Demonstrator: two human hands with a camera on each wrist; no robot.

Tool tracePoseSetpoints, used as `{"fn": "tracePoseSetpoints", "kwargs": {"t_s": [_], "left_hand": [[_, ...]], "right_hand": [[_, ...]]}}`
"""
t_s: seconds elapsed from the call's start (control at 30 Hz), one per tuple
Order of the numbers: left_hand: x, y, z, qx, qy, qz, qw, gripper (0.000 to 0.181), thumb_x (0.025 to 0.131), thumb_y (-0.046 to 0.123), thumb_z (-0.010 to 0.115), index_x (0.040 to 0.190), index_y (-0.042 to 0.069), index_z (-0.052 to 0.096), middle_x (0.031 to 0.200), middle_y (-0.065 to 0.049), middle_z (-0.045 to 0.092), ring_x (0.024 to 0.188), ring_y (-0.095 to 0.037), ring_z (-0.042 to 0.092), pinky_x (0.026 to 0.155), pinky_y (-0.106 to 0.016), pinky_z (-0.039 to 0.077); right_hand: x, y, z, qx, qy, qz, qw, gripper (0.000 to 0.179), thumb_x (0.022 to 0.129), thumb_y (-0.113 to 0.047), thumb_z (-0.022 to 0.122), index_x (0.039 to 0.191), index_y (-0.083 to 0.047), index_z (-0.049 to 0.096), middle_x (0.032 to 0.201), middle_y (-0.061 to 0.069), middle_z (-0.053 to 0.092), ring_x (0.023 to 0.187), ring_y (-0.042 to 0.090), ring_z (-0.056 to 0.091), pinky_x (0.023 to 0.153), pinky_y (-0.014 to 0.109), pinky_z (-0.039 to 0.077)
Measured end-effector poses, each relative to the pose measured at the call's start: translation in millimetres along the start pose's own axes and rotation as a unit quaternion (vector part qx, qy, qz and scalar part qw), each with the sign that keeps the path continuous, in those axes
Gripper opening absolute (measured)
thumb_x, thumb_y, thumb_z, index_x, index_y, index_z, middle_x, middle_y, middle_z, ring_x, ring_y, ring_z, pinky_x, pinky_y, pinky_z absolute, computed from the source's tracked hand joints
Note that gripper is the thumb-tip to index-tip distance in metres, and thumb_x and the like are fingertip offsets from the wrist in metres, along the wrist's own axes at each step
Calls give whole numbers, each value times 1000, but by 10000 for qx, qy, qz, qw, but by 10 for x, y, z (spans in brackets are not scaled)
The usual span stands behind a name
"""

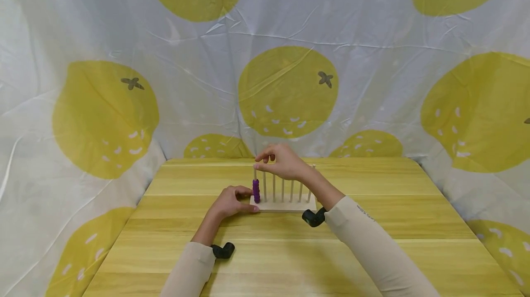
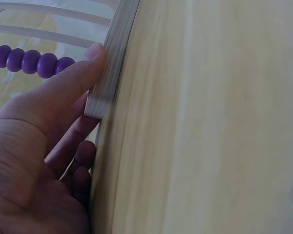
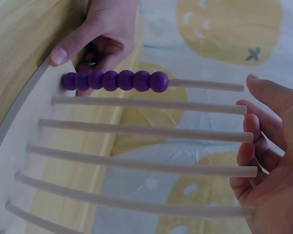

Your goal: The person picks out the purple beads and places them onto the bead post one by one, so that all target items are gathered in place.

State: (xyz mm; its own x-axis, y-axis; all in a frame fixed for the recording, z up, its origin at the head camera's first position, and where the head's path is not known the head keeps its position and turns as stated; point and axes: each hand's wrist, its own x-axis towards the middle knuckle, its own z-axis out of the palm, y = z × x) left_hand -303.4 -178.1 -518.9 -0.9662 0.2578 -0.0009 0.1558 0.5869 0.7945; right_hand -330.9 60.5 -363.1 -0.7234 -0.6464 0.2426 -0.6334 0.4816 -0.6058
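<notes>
A pegged wooden base [image 1: 283, 206] stands on the table with several thin upright pegs. On its leftmost peg is a stack of purple beads [image 3: 126, 80], and the upper part of that peg is bare. My left hand [image 1: 230, 201] grips the base's left end, thumb on the front edge [image 2: 112, 58] and fingers behind it. Over at the peg tops, my right hand [image 1: 281, 161] is beside the beaded peg's tip, thumb close to it. Its fingers are loosely bent, and no bead shows between them in the right wrist view.
The wood-grain table [image 1: 273, 260] ends just behind the base. Beyond it hangs a pale cloth [image 1: 198, 94] with large yellow fruit prints. A black wrist camera [image 1: 313, 218] juts from the right sleeve, another [image 1: 224, 250] from the left.
</notes>
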Motion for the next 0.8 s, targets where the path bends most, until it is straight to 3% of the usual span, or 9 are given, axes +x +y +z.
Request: {"fn": "tracePoseSetpoints", "kwargs": {"t_s": [0.17,0.4,0.63,0.8], "left_hand": [[4,-16,11,6,26,-16,10000,50,71,39,96,115,23,79,115,4,77,106,-14,67,97,-42,53],[-6,2,6,27,39,7,10000,50,71,38,96,116,21,79,117,2,77,110,-19,68,100,-46,53],[-19,18,4,-6,32,1,10000,51,72,37,96,116,21,79,118,0,76,113,-22,68,102,-47,52],[-26,29,11,-53,44,22,10000,50,71,36,96,116,20,79,118,-1,76,112,-22,68,101,-48,52]], "right_hand": [[-33,-5,-50,127,78,-5,9999,26,96,-32,76,114,-14,80,102,1,72,93,28,56,76,31,42],[-122,8,-145,141,188,34,9997,26,96,-34,76,115,-17,80,101,-2,70,89,21,52,76,32,42],[-260,79,-258,132,331,131,9993,26,95,-35,76,114,-16,79,95,-2,67,92,32,54,77,36,42],[-367,167,-338,70,437,136,9989,28,95,-36,76,115,-16,79,93,-2,66,86,21,51,74,35,42]]}}
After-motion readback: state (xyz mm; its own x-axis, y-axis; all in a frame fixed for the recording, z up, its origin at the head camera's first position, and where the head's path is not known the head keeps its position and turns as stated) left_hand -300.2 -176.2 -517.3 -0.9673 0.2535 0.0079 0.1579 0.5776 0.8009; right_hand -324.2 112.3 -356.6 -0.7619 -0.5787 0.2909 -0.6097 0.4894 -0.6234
